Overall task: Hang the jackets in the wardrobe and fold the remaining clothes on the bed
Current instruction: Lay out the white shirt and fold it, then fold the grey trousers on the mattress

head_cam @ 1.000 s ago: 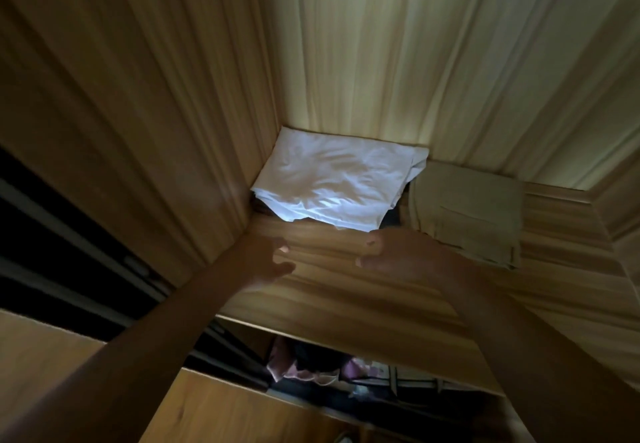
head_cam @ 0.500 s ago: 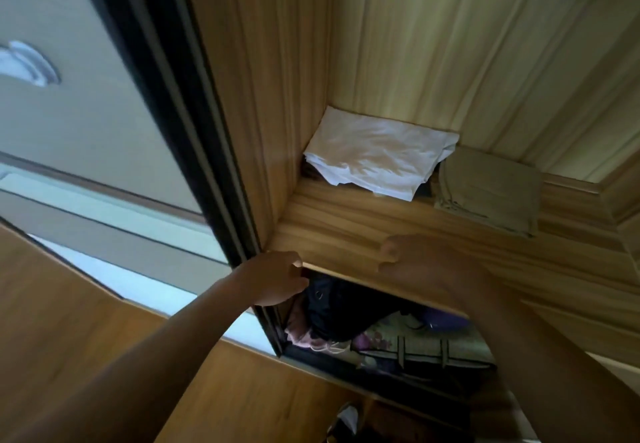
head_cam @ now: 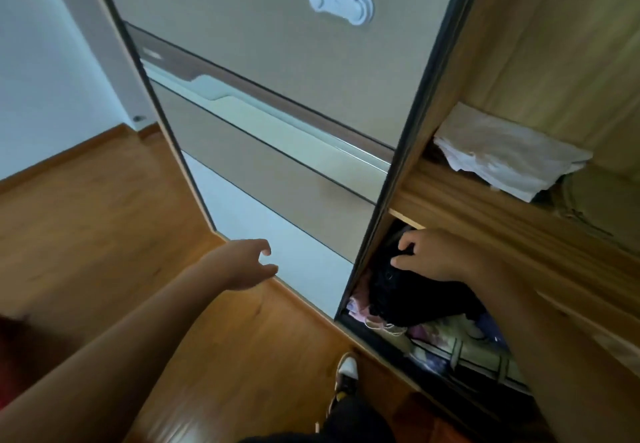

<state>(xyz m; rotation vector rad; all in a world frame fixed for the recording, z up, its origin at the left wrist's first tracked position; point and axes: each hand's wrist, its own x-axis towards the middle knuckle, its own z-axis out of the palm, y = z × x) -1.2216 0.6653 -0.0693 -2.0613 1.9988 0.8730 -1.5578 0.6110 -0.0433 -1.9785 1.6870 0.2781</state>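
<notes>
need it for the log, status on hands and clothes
Left hand open, free by the door. Right hand on black garment below the shelf, grip unclear. White cloth folded on shelf.

Right hand [head_cam: 440,255] touches a black garment [head_cam: 408,298] under the shelf [head_cam: 485,215]; left hand [head_cam: 242,264] hovers by the door [head_cam: 277,123].

Warm wooden floor [head_cam: 104,220], pale wall [head_cam: 38,61], beige sliding door [head_cam: 249,23] alongside
</notes>
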